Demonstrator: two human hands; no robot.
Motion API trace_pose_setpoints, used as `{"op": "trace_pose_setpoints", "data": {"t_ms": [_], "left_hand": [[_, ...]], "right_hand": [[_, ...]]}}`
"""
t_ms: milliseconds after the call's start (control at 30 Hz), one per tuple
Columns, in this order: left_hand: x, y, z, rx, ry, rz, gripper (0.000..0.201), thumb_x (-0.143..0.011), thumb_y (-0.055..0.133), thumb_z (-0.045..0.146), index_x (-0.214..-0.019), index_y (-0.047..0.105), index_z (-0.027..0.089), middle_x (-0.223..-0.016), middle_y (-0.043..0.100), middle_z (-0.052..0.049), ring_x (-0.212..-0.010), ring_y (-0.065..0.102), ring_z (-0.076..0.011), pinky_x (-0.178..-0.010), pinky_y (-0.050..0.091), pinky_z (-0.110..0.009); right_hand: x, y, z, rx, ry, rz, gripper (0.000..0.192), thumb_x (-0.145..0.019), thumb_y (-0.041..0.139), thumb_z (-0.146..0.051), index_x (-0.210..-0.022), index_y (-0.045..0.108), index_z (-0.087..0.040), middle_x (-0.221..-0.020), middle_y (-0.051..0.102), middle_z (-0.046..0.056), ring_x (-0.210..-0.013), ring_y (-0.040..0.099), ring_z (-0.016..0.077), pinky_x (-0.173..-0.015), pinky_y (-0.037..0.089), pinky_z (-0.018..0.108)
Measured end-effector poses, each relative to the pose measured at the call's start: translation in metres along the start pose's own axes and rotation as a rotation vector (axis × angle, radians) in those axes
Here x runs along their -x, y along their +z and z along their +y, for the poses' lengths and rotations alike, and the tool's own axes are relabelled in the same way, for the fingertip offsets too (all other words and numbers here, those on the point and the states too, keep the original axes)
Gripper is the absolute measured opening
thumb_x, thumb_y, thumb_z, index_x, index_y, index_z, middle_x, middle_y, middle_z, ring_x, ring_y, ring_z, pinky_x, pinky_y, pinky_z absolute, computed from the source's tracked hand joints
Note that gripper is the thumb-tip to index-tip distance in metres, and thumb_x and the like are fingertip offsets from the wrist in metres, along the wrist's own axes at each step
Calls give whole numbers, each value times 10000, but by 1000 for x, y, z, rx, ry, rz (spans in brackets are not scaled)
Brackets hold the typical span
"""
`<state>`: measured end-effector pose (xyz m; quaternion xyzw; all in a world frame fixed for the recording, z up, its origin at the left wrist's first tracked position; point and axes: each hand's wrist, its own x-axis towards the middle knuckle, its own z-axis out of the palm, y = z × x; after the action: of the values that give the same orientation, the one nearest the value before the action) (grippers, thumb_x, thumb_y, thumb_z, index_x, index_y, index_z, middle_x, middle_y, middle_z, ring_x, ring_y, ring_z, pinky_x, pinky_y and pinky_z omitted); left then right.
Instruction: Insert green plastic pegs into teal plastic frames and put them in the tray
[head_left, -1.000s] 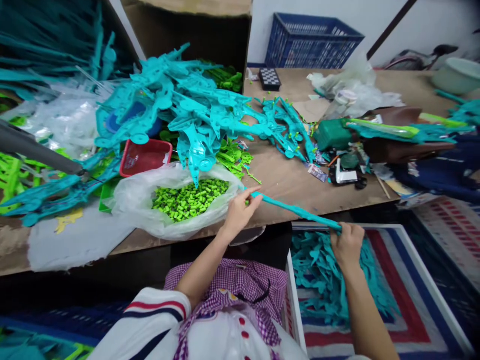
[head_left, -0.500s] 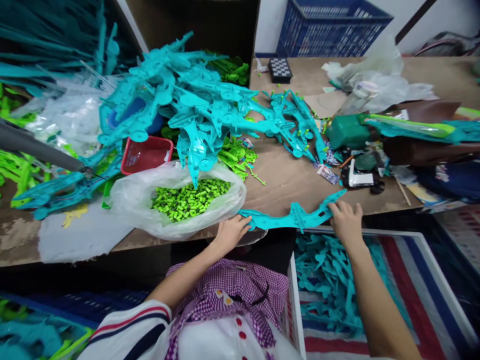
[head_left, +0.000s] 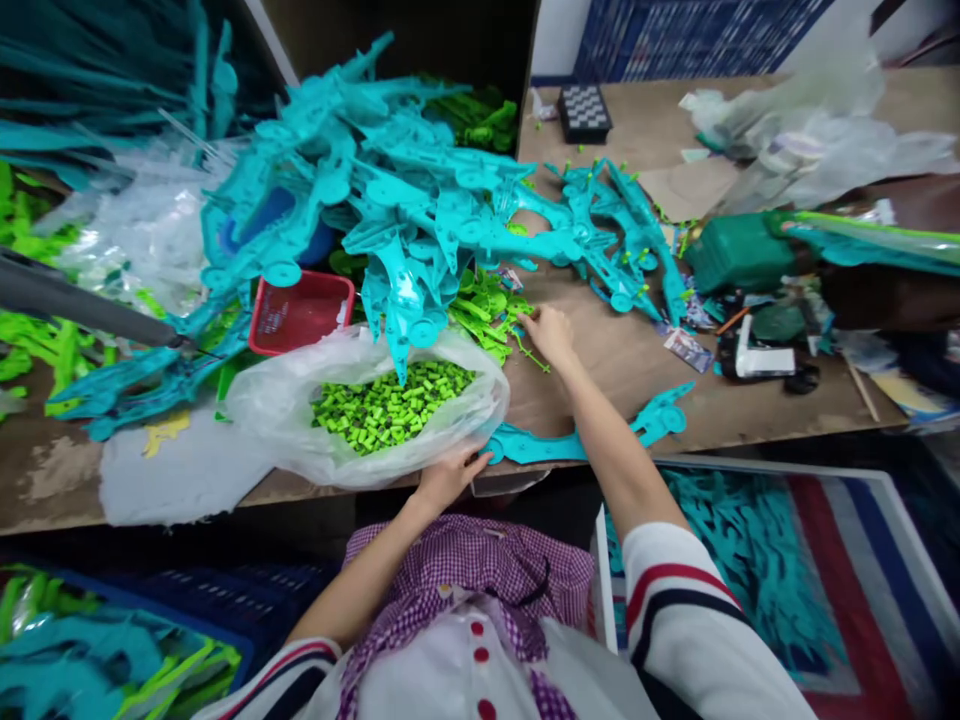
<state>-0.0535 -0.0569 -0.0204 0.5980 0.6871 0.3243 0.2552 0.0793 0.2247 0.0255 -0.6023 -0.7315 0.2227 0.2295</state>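
A long teal plastic part (head_left: 536,445) lies along the table's front edge, its middle hidden behind my right forearm. My left hand (head_left: 448,476) holds its left end between thumb and fingers, beside a clear plastic bag (head_left: 281,440) filled with small bright-green cylindrical pieces (head_left: 390,410). Farther in, my right hand (head_left: 551,335) reaches over the table, fingertips pinched at the right edge of a heap of thin light-green plastic parts (head_left: 484,315). What exactly those fingertips grip is too small to make out.
Behind the bag rises a big pile of teal parts (head_left: 442,200), with a red basket (head_left: 300,312) at its left. More teal frames with green bits (head_left: 622,240) lie right of it. A grey pole-like tool (head_left: 82,295) juts in from the left. A lined crate (head_left: 862,560) stands below right.
My right hand has let go of the teal part's right end and moved left and inward to the light-green heap. My left hand stays at the left end. The view has shifted slightly.
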Motion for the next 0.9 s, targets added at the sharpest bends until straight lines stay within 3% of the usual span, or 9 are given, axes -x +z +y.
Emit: {"op": "trace_pose_setpoints", "data": {"t_ms": [133,233,300,367,467,533,667,900], "left_hand": [[2,2,-6,-61,0,-50,374,-851,612,499,-1087,750,244,-754,701,-56,-738,612,-212,-852,450,-337],[1,1,-3,-88,-3,-73,374,-864,591,508,-1060,753,233,-716,670,-43,-698,585,-191,-825,440,-319],[0,0,-1,-106,13,-75,370,-872,582,507,-1008,760,213,-693,647,-43,-694,576,-190,-821,434,-319],[-2,-1,1,-134,29,-66,370,-867,586,510,-960,761,198,-687,639,-50,-726,584,-204,-841,429,-328],[-3,-1,1,-147,23,-58,370,-851,610,513,-991,753,202,-734,672,-56,-800,605,-223,-884,432,-342],[-3,1,0,-109,21,-70,365,-847,623,500,-1051,740,220,-836,715,-54,-848,620,-223,-903,443,-347],[-4,2,1,-47,40,-90,306,-852,645,431,-1073,732,238,-1037,740,-37,-963,643,-220,-958,449,-356],[-4,2,3,-111,70,-89,285,-859,638,415,-1035,751,222,-915,754,-40,-878,661,-212,-911,473,-344]], "right_hand": [[-13,-1,5,-4,-7,-49,269,-826,635,-396,-881,666,-134,-902,679,155,-944,605,308,-868,453,445],[11,-19,13,-116,-29,9,195,-801,629,-309,-874,658,-131,-856,677,115,-884,617,262,-858,477,414],[53,-32,17,-298,-69,54,274,-819,608,-335,-1000,644,-132,-873,675,83,-807,630,216,-791,514,380],[109,-37,20,-533,-121,0,394,-834,610,-414,-1148,606,-175,-909,680,50,-735,636,178,-706,541,346],[186,-26,21,-687,-103,-120,349,-825,640,-488,-1040,667,-214,-907,706,42,-765,664,186,-733,567,357],[214,-12,18,-670,-106,-97,309,-835,637,-497,-958,691,-218,-923,714,51,-830,671,205,-788,565,375],[218,6,13,-521,-280,-51,265,-896,579,-466,-930,686,-227,-939,700,62,-868,643,210,-803,537,365],[204,8,15,-331,-457,-181,291,-961,463,-451,-1003,648,-230,-964,684,72,-895,628,222,-815,491,355]]}}
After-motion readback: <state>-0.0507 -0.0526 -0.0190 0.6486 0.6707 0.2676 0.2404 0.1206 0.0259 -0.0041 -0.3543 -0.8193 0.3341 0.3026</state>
